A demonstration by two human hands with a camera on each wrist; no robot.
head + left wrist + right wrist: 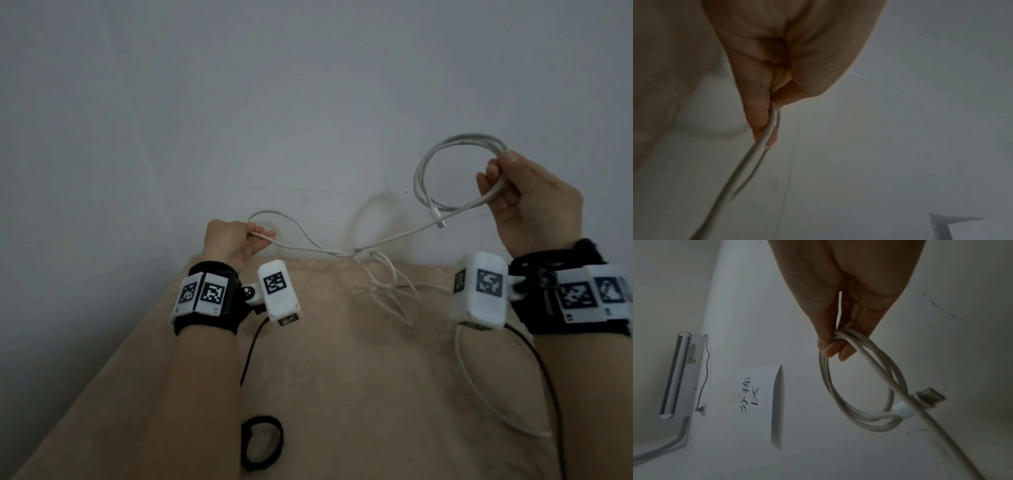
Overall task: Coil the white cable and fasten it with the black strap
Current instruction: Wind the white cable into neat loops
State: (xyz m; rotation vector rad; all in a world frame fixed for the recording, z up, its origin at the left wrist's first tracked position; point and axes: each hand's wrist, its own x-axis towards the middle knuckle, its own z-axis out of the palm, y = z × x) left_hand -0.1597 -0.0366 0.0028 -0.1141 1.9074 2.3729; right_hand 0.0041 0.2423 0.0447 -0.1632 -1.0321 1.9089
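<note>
My right hand is raised at the right and grips several finished loops of the white cable; in the right wrist view the coil hangs from the fingers with a metal plug sticking out. The loose cable runs down and left to my left hand, which pinches a small loop of it between thumb and forefinger. More slack lies tangled on the beige table. The black strap lies in a ring near the table's front, left of centre.
A grey wall rises right behind the table's far edge. The right wrist view shows a paper sign and a wall-mounted unit on that wall. Black and white camera leads trail from both wrists across the table.
</note>
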